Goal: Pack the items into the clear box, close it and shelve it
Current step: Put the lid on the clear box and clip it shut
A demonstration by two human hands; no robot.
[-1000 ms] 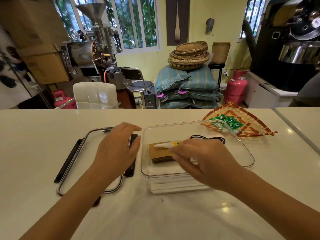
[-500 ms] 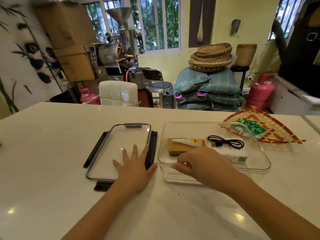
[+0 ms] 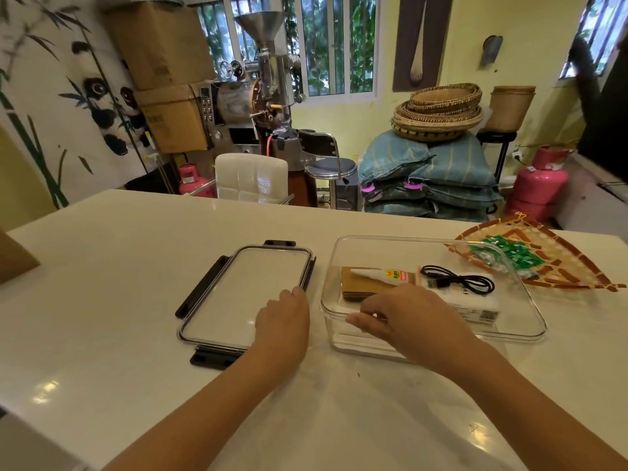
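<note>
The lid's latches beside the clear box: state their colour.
Black latches around a clear-panelled lid, plainest in the head view, the only one.

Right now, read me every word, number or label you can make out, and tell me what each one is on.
"502": on the yellow label of the glue tube lying in the clear box.
Red patch beside it on the same label: too small to read.
White packet in the box: a square code and fine print, too blurred to read.
Cardboard cartons at the back: faint print, unreadable.
</note>
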